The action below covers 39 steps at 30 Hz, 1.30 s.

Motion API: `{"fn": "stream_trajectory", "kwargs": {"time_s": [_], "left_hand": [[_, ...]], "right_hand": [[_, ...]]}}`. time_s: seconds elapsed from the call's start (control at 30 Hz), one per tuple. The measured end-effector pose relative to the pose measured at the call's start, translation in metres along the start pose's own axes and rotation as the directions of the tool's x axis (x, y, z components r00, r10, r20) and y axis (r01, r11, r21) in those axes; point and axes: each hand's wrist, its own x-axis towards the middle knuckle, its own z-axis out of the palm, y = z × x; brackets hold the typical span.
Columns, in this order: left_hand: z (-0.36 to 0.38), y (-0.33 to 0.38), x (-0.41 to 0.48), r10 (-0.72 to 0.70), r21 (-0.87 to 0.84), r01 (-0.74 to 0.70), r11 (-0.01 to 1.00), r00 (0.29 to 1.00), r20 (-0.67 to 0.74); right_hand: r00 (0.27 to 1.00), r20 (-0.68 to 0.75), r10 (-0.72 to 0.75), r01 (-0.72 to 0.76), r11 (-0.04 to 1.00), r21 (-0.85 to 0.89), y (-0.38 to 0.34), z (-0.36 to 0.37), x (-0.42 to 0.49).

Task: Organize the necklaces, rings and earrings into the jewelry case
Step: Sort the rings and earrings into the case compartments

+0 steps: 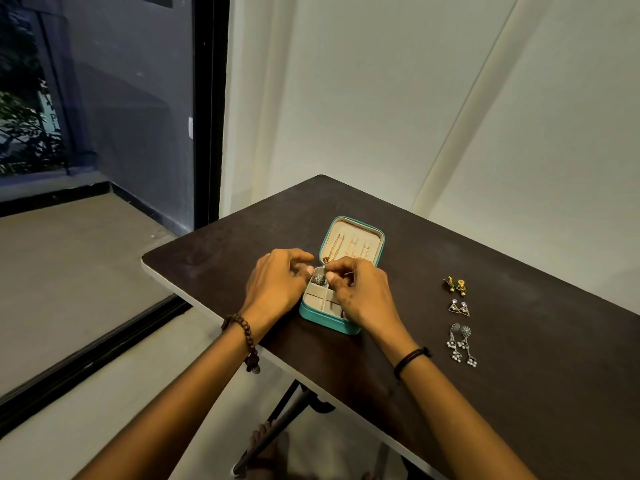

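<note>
1. On the dark bench, near its left end, a small teal case lies open with its lid tilted back away from the person.
2. The case is rounded at the corners and lined in cream. Its base is split into small compartments, and the far-left one holds a dark, silvery ornament.
3. Gold necklaces hang in thin strands against the cream lining of the lid.
4. The left hand sits at the case's left side, fingers curled and thumb tip at the rim by the ornament. Whether it grips anything cannot be told.
5. The right hand covers the right half of the base, fingertips bunched together over the hinge line. A thin glint shows there, too small to name, so its hold cannot be told.
6. Three earring pairs lie in a column on the bench, well to the right of the case: a gold pair farthest, a triangular pair in the middle, and a long silver pair nearest.
7. A beaded bracelet circles the left wrist and a black band the right.
</note>
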Motion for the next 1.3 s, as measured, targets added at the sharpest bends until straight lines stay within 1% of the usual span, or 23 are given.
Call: {"fn": "stream_trajectory", "kwargs": {"time_s": [0.27, 0.43, 0.57, 0.73, 0.83, 0.93, 1.03, 1.1, 1.2, 1.3], "left_hand": [[-0.002, 0.016, -0.016, 0.034, 0.041, -0.032, 0.999, 0.998, -0.045], [0.002, 0.040, -0.037, 0.089, 0.061, -0.087, 0.994, 0.996, -0.023], [0.015, 0.059, -0.056, 0.112, 0.016, -0.113, 0.994, 0.993, 0.023], [0.040, 0.084, -0.078, 0.170, -0.027, -0.168, 0.985, 0.982, 0.084], [0.062, 0.097, -0.087, 0.175, -0.077, -0.164, 0.983, 0.970, 0.167], [0.086, 0.105, -0.092, 0.187, -0.067, -0.177, 0.982, 0.959, 0.211], [0.108, 0.107, -0.094, 0.189, -0.038, -0.185, 0.982, 0.957, 0.222], [0.120, 0.106, -0.093, 0.163, -0.009, -0.165, 0.986, 0.960, 0.229], [0.134, 0.100, -0.088, 0.119, 0.038, -0.130, 0.991, 0.969, 0.215], [0.144, 0.095, -0.081, 0.114, 0.064, -0.128, 0.990, 0.974, 0.194]], "right_hand": [[0.999, -0.049, -0.024, 0.025, 1.000, 0.013, -0.002, -0.011, -0.013], [0.998, -0.067, -0.021, 0.024, 0.999, 0.043, -0.002, -0.030, -0.033], [0.994, -0.106, -0.019, 0.027, 0.997, 0.069, 0.005, -0.049, -0.055], [0.984, -0.178, -0.012, 0.020, 0.999, 0.042, 0.027, -0.080, -0.083], [0.979, -0.202, 0.024, -0.014, 0.999, 0.051, 0.045, -0.100, -0.100], [0.971, -0.226, 0.077, -0.065, 0.996, 0.061, 0.065, -0.116, -0.112], [0.958, -0.258, 0.128, -0.112, 0.991, 0.077, 0.087, -0.131, -0.120], [0.950, -0.264, 0.168, -0.152, 0.985, 0.081, 0.101, -0.140, -0.122], [0.931, -0.267, 0.249, -0.230, 0.968, 0.100, 0.121, -0.149, -0.124], [0.906, -0.274, 0.322, -0.295, 0.946, 0.137, 0.139, -0.150, -0.124]]}}
